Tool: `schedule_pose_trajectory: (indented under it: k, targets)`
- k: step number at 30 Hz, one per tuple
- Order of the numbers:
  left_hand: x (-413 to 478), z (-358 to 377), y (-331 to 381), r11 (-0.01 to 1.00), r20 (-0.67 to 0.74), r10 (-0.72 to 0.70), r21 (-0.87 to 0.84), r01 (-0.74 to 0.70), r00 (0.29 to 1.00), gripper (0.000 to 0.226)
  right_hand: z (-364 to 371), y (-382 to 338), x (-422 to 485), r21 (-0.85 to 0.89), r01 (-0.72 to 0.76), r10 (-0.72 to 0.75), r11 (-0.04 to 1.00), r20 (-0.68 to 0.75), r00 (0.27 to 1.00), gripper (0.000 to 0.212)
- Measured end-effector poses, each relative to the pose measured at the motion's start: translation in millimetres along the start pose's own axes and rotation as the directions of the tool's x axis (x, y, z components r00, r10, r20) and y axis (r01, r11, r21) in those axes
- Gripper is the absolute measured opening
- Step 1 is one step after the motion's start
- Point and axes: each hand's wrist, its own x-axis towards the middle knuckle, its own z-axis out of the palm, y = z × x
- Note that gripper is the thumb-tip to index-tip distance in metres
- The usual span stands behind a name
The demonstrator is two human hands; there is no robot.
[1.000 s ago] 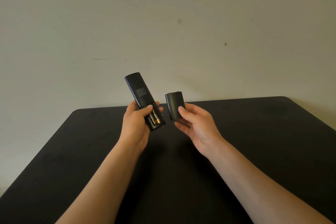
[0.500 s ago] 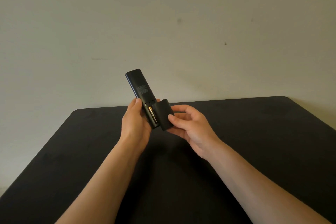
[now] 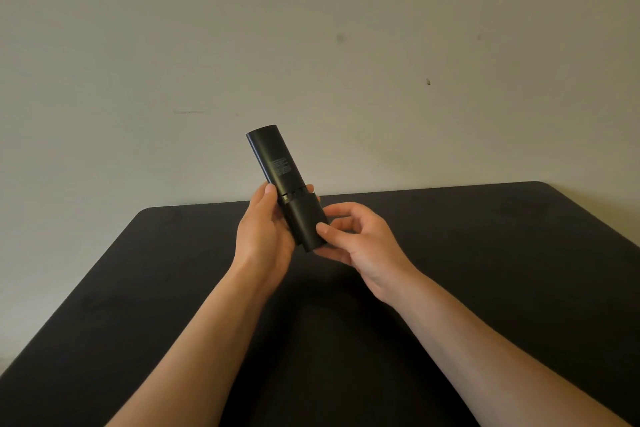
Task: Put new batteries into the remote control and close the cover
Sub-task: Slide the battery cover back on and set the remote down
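Slim black plastic remote control [image 3: 273, 163] held above table's [image 3: 485, 253] far edge, left hand [image 3: 263, 236] fingers clasping it. Right hand [image 3: 360, 243] fingers pinched curved black cover [image 3: 304, 222], laid over compartment, gap showing. Closing step; next: slide until latched.

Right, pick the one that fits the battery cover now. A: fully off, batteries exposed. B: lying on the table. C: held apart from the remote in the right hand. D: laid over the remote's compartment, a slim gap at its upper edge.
D: the battery cover sits on the remote control, with small slots still showing at its upper edge, and no batteries are visible.
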Motion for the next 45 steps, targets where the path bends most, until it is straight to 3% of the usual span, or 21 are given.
schedule_pose_trajectory:
  k: [11, 17, 28, 37, 45]
  targets:
    - [0.7, -1.1, -0.3, 0.998, 0.124, 0.005, 0.059, -0.012, 0.992, 0.032, 1.3, -1.4, -1.3, -0.047, -0.024, 0.023, 0.999, -0.034, 0.999, 0.021]
    - [0.0, -2.8, -1.4, 0.986, 0.162, 0.05, 0.152, -0.075, 0.986, 0.051, 1.4, -2.4, -1.8, -0.053, -0.041, 0.04, 0.998, -0.023, 0.999, 0.021]
    - [-2.4, -1.2, -1.0, 0.983, 0.203, 0.054, 0.163, -0.088, 0.978, 0.05, 2.0, -3.7, -2.0, -0.048, -0.06, 0.061, 0.997, 0.016, 0.998, 0.023]
    - [-4.0, 0.0, 1.6, 0.985, 0.232, 0.061, 0.143, -0.096, 0.971, 0.052, -0.1, -7.2, -4.9, -0.094, 0.017, -0.02, 0.995, -0.03, 0.999, 0.023]
    - [-4.2, 0.3, 2.7, 0.989, 0.239, 0.052, 0.121, -0.083, 0.97, 0.056, -1.4, -7.8, -4.0, -0.038, -0.024, 0.023, 0.999, -0.011, 1.0, 0.022]
